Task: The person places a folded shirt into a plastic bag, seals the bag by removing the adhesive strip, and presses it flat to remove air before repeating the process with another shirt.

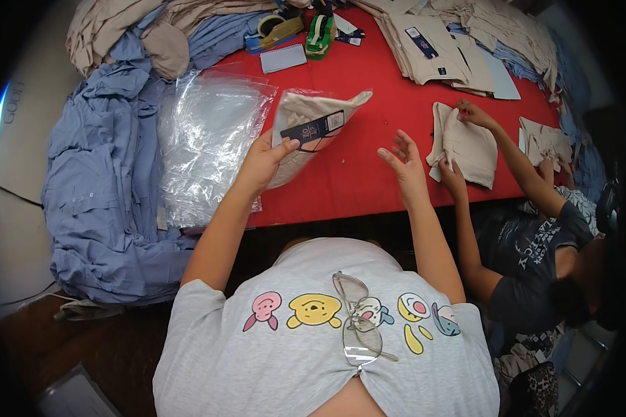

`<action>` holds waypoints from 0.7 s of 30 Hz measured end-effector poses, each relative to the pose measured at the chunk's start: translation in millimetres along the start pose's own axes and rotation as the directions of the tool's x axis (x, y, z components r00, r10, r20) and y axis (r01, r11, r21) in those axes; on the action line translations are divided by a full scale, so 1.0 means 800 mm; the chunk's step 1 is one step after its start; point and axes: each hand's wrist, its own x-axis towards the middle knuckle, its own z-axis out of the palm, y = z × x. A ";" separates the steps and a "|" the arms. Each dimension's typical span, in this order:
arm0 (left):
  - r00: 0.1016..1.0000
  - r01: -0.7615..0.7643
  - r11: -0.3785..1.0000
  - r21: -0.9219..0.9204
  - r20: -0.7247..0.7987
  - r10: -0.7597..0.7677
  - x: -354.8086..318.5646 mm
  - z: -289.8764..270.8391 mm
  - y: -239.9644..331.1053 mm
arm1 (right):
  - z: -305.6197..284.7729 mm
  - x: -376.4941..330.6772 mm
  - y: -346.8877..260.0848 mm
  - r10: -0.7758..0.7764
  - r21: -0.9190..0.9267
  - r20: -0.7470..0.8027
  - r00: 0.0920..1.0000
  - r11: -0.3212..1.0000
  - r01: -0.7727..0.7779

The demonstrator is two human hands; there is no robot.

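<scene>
My left hand (pixel 263 161) grips a folded beige garment (pixel 306 108) above the red-covered table. Clear film shows along the garment's edge, so it appears to be in a plastic bag. A dark hang tag (pixel 311 130) lies on its front, under my left thumb. My right hand (pixel 406 165) is raised to the right of the garment, apart from it, with its fingers spread and nothing in them. Just left of my left hand lies a pile of clear plastic bags (pixel 209 132).
Blue garments (pixel 94 187) heap up at the left. At the back are a tape dispenser (pixel 320 36), a notepad (pixel 283 58) and folded beige garments (pixel 424 52). To the right, a co-worker's hands (pixel 454 177) handle a beige garment (pixel 474 149); another person's hands are beyond.
</scene>
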 end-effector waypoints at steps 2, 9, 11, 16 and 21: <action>0.989 0.146 0.984 -0.103 0.007 -0.146 -0.019 0.007 0.041 | -0.025 -0.002 0.019 0.151 0.082 0.005 0.989 0.985 -0.151; 0.905 0.415 0.806 -0.422 0.286 -0.315 -0.014 0.006 0.004 | -0.031 -0.043 0.026 0.247 0.489 0.289 0.925 0.792 -0.365; 0.875 0.473 0.738 -0.481 0.353 -0.331 -0.003 -0.002 -0.024 | -0.031 -0.050 0.036 0.270 0.547 0.246 0.931 0.754 -0.364; 0.908 0.415 0.802 -0.429 0.256 -0.333 -0.021 -0.019 -0.085 | -0.036 -0.067 0.071 0.276 0.654 0.172 0.946 0.686 -0.319; 0.967 0.253 0.792 -0.556 0.174 -0.187 -0.045 0.006 -0.122 | -0.014 -0.072 0.078 0.312 0.711 0.142 0.939 0.628 -0.316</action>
